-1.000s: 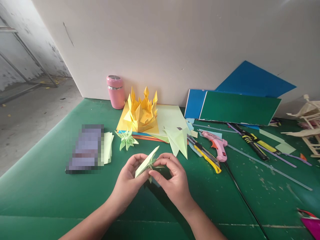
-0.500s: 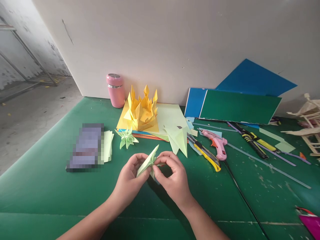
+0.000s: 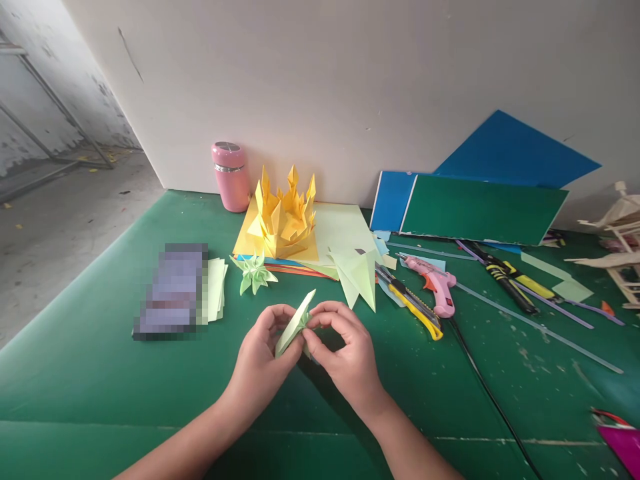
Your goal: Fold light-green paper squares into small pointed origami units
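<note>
Above the front middle of the table, both hands pinch one pale green folded paper piece (image 3: 293,327). My left hand (image 3: 265,347) is closed round its broad left side, thumb in front. My right hand (image 3: 345,347) pinches its small pleated right part between thumb and fingertips; the fingers hide some of the folds. Just beyond my left hand rests a pale green origami flower (image 3: 255,273) with several pointed petals. Pointed folded pieces of light green paper (image 3: 356,273) lie past my right hand. A yellow paper crown-like origami (image 3: 284,227) stands on stacked coloured sheets (image 3: 345,223).
A yellow utility knife (image 3: 415,308) and a corded pink glue gun (image 3: 436,283) lie to the right, with pliers (image 3: 505,277) and glue sticks beyond. At the back stand a pink flask (image 3: 231,179) and a green board (image 3: 480,208). A blurred phone-like slab (image 3: 173,290) lies left.
The view has shifted very slightly. Both hands stay in the same place on the green paper piece, which has turned only a little.
</note>
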`<state>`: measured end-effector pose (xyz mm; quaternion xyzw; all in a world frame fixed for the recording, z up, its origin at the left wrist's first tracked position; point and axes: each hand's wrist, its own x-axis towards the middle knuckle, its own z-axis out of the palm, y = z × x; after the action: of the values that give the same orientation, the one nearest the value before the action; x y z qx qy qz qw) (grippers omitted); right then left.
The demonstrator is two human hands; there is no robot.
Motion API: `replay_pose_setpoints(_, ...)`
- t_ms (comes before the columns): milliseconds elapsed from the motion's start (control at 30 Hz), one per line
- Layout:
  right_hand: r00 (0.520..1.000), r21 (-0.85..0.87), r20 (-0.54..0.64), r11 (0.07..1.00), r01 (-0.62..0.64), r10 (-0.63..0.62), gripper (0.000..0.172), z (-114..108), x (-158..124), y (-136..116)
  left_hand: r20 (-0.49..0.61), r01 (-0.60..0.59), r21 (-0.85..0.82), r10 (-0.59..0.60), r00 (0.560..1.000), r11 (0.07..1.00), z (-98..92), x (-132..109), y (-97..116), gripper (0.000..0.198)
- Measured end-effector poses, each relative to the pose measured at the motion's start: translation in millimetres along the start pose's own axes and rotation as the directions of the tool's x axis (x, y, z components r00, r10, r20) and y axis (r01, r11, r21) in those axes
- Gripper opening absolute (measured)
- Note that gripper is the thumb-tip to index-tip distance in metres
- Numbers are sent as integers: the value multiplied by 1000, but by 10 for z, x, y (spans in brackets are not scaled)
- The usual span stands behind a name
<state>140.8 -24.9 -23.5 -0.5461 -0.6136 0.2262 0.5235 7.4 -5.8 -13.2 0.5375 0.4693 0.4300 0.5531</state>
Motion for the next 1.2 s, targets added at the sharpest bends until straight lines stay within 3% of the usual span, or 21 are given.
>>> replay_pose_setpoints(100,999,-41,-41,999,1,-2,10,-11,6,15,45,1,-36,1,999,999,-9,-8,37,21)
replay_pose_setpoints(267,996,-117,-74,992,41,-50,11,-32,22,31,11,144,-1,-144,989,990,-61,52,50,27)
replay_pose_setpoints(400,995,-144,-48,987,76,-83,10,-38,28,33,-41,51,15,-51,998,999,-85,111,19,21)
replay_pose_setpoints(500,994,-141,-32,985,98,-103,10,-33,26,46,-11,2,57,-2,1000,998,-113,141,17,16)
replay_pose_setpoints(733,990,-126,-17,983,137,-140,10,-18,22,76,115,-5,202,-19,993,979,-234,196,21,18)
replay_pose_setpoints(900,988,-147,-20,977,151,-156,10,-25,31,89,93,27,220,-49,994,975,-234,191,0,18)
replay_pose_setpoints(1067,986,-154,21,974,169,-168,11,-22,29,108,56,-81,397,65,996,914,-241,173,-12,12)
replay_pose_setpoints(1200,980,-177,48,964,198,-192,12,-13,30,117,95,-131,494,96,991,860,-260,171,-6,11)
